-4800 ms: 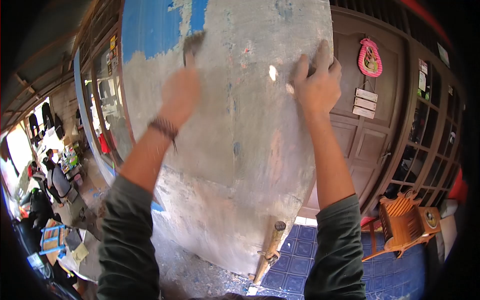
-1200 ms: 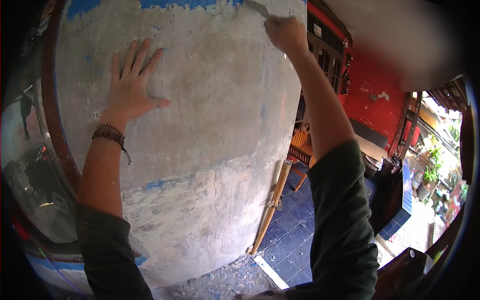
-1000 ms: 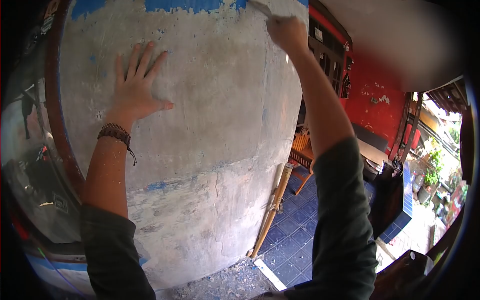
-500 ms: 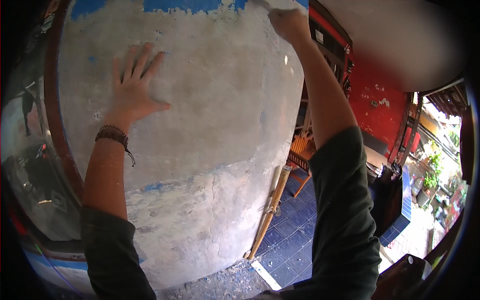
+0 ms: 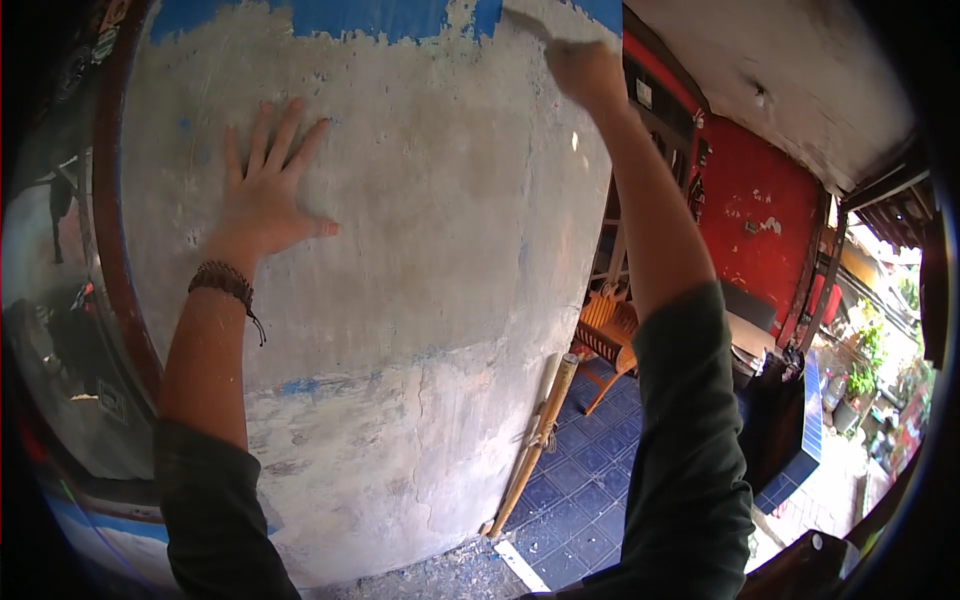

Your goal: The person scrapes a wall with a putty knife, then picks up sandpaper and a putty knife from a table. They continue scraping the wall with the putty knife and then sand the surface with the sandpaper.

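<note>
A grey, scraped wall fills the middle of the head view. Ragged blue paint remains along its top edge. My left hand lies flat against the bare plaster with its fingers spread, holding nothing. At the upper right, my right hand is closed around a scraper. The scraper's blade points up and left, by the edge of the blue paint. My fingers hide its handle.
Bamboo poles lean at the wall's right corner. Beyond it are a wooden chair, blue floor tiles and a red wall. A brown-framed window borders the left. Paint flakes litter the ground below.
The view has shifted slightly, so the wall sits a little lower and more blue paint shows. My left hand stays on the wall; my right hand still grips the scraper near the paint edge.
</note>
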The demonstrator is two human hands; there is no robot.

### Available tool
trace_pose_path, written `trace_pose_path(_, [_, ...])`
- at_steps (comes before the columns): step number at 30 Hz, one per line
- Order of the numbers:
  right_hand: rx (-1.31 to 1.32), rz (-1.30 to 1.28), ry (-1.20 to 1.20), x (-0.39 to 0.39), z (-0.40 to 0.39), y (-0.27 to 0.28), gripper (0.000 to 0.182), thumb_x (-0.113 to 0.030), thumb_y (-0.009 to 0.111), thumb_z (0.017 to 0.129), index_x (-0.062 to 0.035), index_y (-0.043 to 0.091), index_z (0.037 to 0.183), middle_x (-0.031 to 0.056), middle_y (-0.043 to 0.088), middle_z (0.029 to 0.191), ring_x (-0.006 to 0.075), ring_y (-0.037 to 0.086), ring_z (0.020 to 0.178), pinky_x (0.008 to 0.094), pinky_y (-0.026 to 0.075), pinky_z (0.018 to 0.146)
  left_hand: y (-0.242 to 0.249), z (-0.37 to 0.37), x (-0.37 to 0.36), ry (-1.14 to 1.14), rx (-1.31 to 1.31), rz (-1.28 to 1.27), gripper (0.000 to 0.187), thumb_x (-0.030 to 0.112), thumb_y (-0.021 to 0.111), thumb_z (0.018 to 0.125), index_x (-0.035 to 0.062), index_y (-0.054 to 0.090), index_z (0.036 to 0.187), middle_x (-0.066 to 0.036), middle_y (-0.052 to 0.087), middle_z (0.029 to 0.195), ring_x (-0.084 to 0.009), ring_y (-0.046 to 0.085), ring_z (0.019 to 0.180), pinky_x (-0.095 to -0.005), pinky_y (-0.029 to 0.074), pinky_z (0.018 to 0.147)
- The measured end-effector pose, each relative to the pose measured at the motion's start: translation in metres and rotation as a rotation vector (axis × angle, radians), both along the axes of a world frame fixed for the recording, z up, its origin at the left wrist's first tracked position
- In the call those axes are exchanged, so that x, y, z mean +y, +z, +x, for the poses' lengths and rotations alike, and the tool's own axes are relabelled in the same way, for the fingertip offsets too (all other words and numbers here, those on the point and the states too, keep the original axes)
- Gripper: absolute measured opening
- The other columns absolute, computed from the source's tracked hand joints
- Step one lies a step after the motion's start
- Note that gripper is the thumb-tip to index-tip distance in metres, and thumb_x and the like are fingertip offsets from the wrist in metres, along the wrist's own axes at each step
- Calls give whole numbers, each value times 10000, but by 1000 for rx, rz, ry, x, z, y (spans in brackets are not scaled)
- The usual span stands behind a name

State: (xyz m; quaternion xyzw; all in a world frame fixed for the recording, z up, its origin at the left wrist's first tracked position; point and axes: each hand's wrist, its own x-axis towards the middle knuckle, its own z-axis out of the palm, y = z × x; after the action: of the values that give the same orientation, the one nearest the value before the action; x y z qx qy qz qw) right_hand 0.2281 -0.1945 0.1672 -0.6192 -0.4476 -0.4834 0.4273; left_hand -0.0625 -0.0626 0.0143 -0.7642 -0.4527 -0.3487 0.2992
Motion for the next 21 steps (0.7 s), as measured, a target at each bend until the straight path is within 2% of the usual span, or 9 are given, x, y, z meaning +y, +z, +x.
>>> trace_pose_path(2, [75,46,-28,3,-3,26,411,-332,564,784,3,710,974,263,664,1021,412,614,1040,430,484,935,-2,2,-2,16,17,-17,1197,536,823,580,343,112,1523,20,-34,1606,-248,-72,1471,-542,-54,1174])
trace_pose_path(5, [56,60,-34,10,12,27,445,-340,561,787,35,695,985,286,652,1031,409,613,1050,430,486,934,-2,6,-4,-12,7,-51,1202,541,821,583,343,99,1524,16,-58,1605,-251,-92,1469,-542,-61,1172])
trace_pose_path(8, [47,-34,10,-6,10,-7,464,-355,552,796,34,686,1009,291,644,1056,403,615,1051,428,487,935,-6,4,-3,17,-12,-49,1213,548,819,583,341,84,1526,12,-81,1603,-254,-112,1467,-545,-70,1169])
trace_pose_path(9, [42,-58,37,-8,9,-10,468,-357,550,798,35,683,1016,289,644,1061,404,616,1047,428,487,935,-8,3,1,-13,-21,-34,1242,507,839,561,314,86,1530,-9,-71,1605,-264,-115,1466,-544,-80,1164])
trace_pose_path(12, [-48,12,-9,7,14,39,464,-347,544,800,37,678,1024,287,641,1074,411,606,1061,431,476,943,-8,6,2,-30,-35,-21,1278,471,860,537,285,83,1534,-33,-64,1606,-279,-121,1465,-547,-90,1158])
trace_pose_path(14, [-150,54,-8,10,14,48,463,-344,537,803,34,674,1034,300,633,1082,418,591,1086,434,464,952,-7,7,0,-16,-29,-28,1285,476,861,534,284,77,1535,-36,-68,1605,-283,-122,1465,-551,-90,1156])
trace_pose_path(16, [-68,24,9,14,27,33,464,-346,534,805,31,674,1036,305,631,1079,423,594,1077,436,467,948,-6,8,-5,37,-32,-71,1228,549,821,573,341,77,1526,7,-90,1603,-255,-121,1466,-545,-88,1164])
trace_pose_path(19, [6,-54,8,6,27,9,470,-358,529,809,20,677,1046,307,631,1071,431,606,1048,442,477,937,-6,6,-6,19,-37,-71,1233,552,824,565,340,82,1527,5,-82,1604,-259,-115,1467,-545,-90,1163])
trace_pose_path(21, [-125,93,-47,16,37,24,411,-420,500,848,-66,707,882,248,658,904,420,623,942,446,495,873,-6,7,-5,21,-46,-70,1232,551,824,564,339,85,1527,4,-79,1604,-260,-112,1468,-544,-90,1163])
